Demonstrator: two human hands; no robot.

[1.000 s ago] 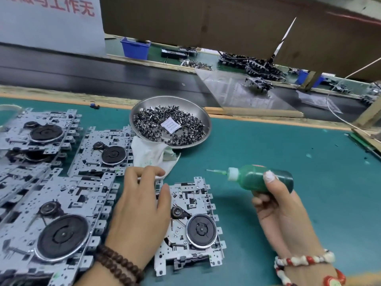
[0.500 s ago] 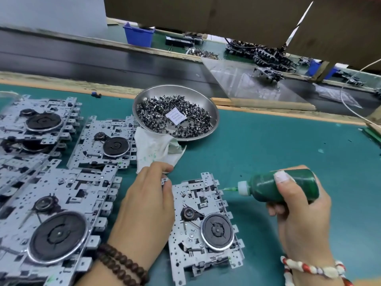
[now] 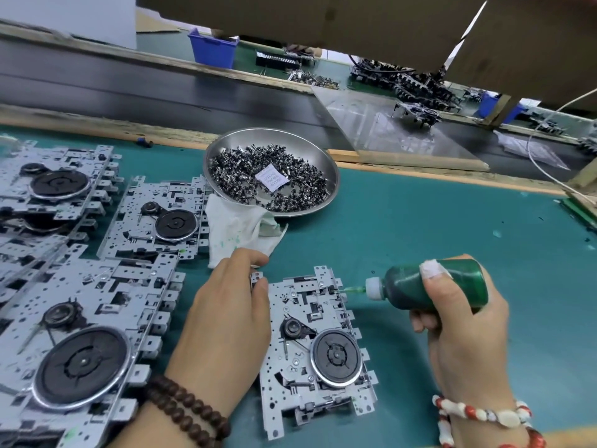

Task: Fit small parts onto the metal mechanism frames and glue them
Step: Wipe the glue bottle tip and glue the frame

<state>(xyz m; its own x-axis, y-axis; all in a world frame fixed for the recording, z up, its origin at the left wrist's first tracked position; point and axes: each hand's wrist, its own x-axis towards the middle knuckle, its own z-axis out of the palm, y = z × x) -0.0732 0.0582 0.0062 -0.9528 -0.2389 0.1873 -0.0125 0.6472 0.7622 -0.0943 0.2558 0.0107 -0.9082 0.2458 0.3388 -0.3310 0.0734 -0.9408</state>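
Bottle nozzle now at frame [image 3: 318, 347] edge; right hand [image 3: 465, 331] grip clamped on glue bottle [image 3: 429, 286]; left hand [image 3: 226, 324] fingers curled on frame corner.

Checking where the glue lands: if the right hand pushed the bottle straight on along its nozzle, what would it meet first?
The right hand aims the green bottle leftward; its nozzle would probably first meet the metal frame at its upper right edge.

You worked at a teal-matted bench [image 3: 420, 221] edged in worn wood — beyond it ran a dark conveyor belt [image 3: 129, 88], with brown cardboard panels [image 3: 323, 17] overhead.
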